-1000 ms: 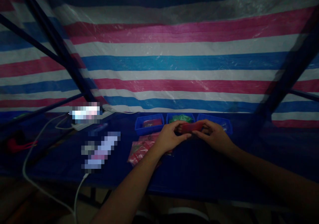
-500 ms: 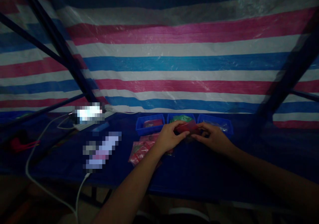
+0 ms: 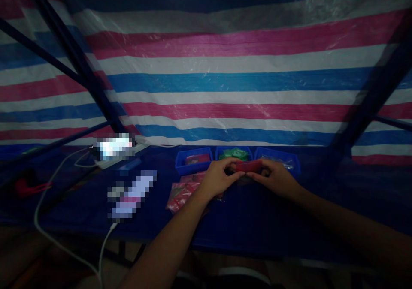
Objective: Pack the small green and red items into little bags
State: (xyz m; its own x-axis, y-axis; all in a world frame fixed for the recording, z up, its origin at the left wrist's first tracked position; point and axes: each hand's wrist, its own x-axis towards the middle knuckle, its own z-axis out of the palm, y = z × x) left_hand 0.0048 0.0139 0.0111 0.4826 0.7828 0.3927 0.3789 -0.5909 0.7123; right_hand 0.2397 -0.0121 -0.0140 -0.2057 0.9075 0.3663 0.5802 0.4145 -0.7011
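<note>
- Red, and front and centre: the small red piece (image 3: 249,166) sits right between the fingers of the left hand (image 3: 220,175) and the right hand (image 3: 277,177).
- Both sets of fingers are pinching it, one at each end, thumbs on the near side; that two-ended hold probably keeps something so floppy stretched and steady.
- Just beyond the left fingers, a blue tray (image 3: 193,167) with reddish packets inside; straight past the gap between the hands, a middle tray (image 3: 233,148) of green packets (image 3: 236,153); behind the right fingers, a third tray (image 3: 296,168) with something clear and shiny.
- Three in a row, close by, likely so that either hand has a short reach.
- Pink packets (image 3: 183,197) lie loosely heaped on the tabletop (image 3: 273,224), left of and nearer than the left fingers, partly under that forearm; out of the way of the pinch, it seems.
- Now the look of it: deep red, wide and low, thin like film, probably plastic. Too dark to tell whether anything is inside.
</note>
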